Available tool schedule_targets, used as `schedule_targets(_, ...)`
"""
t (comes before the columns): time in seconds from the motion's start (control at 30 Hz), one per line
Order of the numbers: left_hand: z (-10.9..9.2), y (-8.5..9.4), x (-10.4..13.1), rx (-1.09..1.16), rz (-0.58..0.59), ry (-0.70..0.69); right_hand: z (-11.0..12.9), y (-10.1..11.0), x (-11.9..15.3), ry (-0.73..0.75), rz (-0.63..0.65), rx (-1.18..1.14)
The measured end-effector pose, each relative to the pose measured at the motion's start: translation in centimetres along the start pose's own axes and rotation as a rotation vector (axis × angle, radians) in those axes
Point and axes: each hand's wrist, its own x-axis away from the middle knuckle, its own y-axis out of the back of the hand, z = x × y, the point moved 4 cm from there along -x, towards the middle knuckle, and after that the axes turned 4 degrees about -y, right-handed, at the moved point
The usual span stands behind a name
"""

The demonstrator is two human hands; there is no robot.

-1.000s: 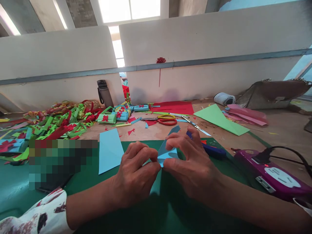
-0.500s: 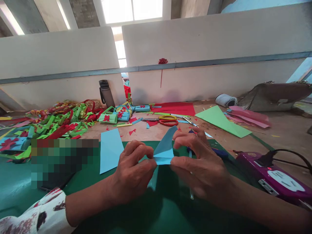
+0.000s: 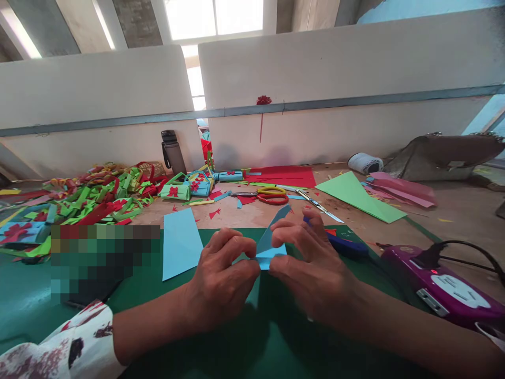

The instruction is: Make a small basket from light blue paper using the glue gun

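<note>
The near side of the workspace is covered by a smooth, dark green mat (image 3: pixel 252 345). Above it, a small, folded piece of light blue paper (image 3: pixel 276 252) is held between two bare hands. Its left end is pinched narrowly by the thumb and forefinger of the left hand (image 3: pixel 224 279); its right end is gripped by the thumb and bent forefinger of the right hand (image 3: pixel 315 268). Left of them, a flat, four-sided light blue paper sheet (image 3: pixel 179 247) is laid partly on the mat. On the folded piece, a pointed flap (image 3: pixel 265 240) is raised at the back, and a narrow band (image 3: pixel 265 263) is formed along the near edge. By judgement, this edge is being creased; even pressure along the band, with both ends kept level, seems to be called for.
</note>
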Motion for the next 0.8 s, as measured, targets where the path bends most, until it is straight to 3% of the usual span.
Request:
schedule_targets(0.43,1.8,0.5,0.5,-0.019,-0.047,0.077,-1.9,1.7,0.0,-0.102,-0.090,-0.023)
schedule_targets(0.6,1.6,0.3,0.1,0.038,-0.099,0.115,-2.4,0.2,0.3,-0.191,-0.025,-0.105)
schedule_targets(0.7,1.3,0.1,0.0,0.053,-0.095,0.142,-2.5,-0.6,0.3,-0.334,0.061,-0.214)
schedule_targets(0.8,1.2,0.3,0.0,0.065,-0.116,0.157,-3.0,-0.3,0.4,-0.573,0.053,-0.180)
